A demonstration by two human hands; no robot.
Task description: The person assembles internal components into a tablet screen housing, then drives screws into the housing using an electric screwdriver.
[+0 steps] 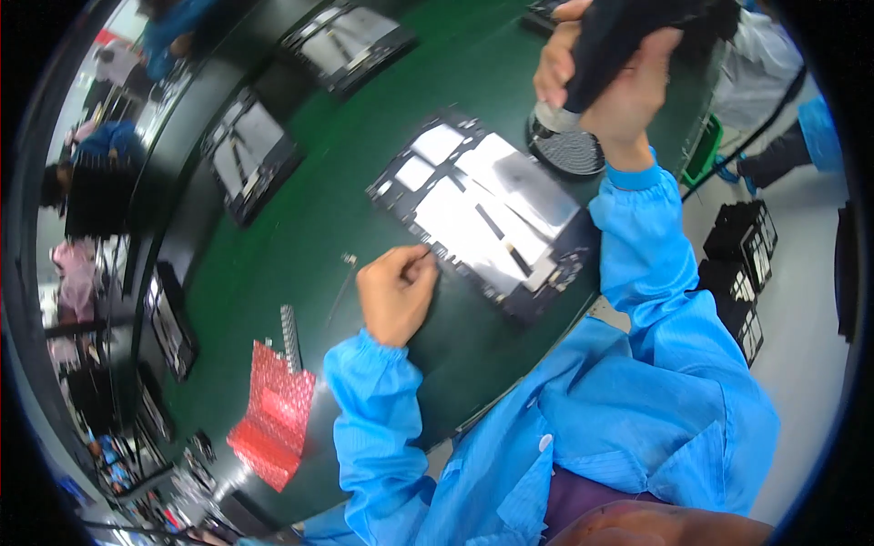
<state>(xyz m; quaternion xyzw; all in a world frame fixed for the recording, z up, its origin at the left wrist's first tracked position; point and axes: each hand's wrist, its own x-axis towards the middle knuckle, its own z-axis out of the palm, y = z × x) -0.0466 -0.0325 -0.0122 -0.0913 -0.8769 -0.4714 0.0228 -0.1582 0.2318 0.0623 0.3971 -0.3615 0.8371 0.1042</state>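
Note:
An opened tablet (446, 205) with pale battery panels and a dark frame lies on the green work surface in front of me. My left hand (398, 289) is closed at its left edge, fingertips curled together; whatever they pinch is hidden. My right hand (628, 96) is raised at the upper right, wrapped around a bulky black hand tool (605, 50) with a pale nose pointing down. Below that nose stands a round, dark, ribbed dish (572, 153), beside the tablet's far right corner.
Left of my left hand lies a thin cable (341, 291). Red bubble wrap (278, 414) and a grey ribbed strip (289, 337) sit farther left. Other opened tablets (246, 156) line the far side. A green bin (703, 153) and black crates (733, 273) stand right, off the table.

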